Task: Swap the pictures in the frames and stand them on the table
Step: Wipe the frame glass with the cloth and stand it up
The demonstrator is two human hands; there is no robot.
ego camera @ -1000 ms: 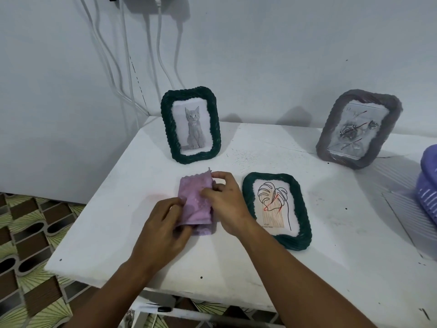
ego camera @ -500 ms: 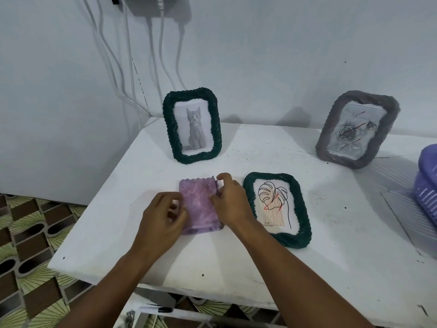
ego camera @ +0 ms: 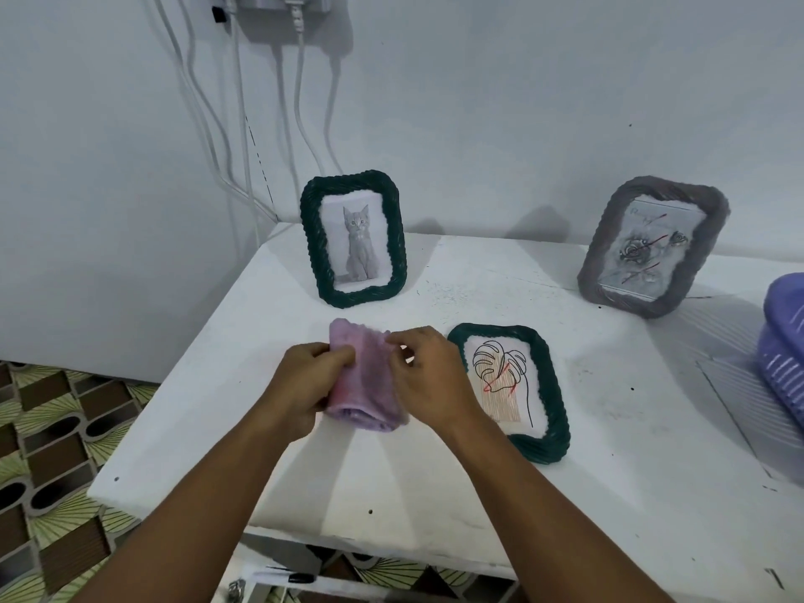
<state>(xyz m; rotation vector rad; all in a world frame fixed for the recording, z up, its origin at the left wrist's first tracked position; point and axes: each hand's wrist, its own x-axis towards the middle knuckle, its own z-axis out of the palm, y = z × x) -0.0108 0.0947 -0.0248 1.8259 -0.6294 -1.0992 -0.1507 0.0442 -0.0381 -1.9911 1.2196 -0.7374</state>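
1. I am pinching a folded purple cloth [ego camera: 363, 380] between both hands: my left hand [ego camera: 311, 385] is gripping its left edge, my right hand [ego camera: 428, 378] is curling its fingers [ego camera: 398, 341] over the right edge.
2. The cloth is lying with its long axis running away from me, on the white tabletop [ego camera: 609, 428].
3. Just beside my right hand, a green frame with a leaf drawing [ego camera: 509, 389] is lying flat; that hand is nearer.
4. Beyond my fingers a green cat frame [ego camera: 353, 239] is standing upright.
5. Well apart, far right, a grey rose frame [ego camera: 652, 248] is standing tilted.

The purple basket [ego camera: 785, 341] is cut off by the right edge.
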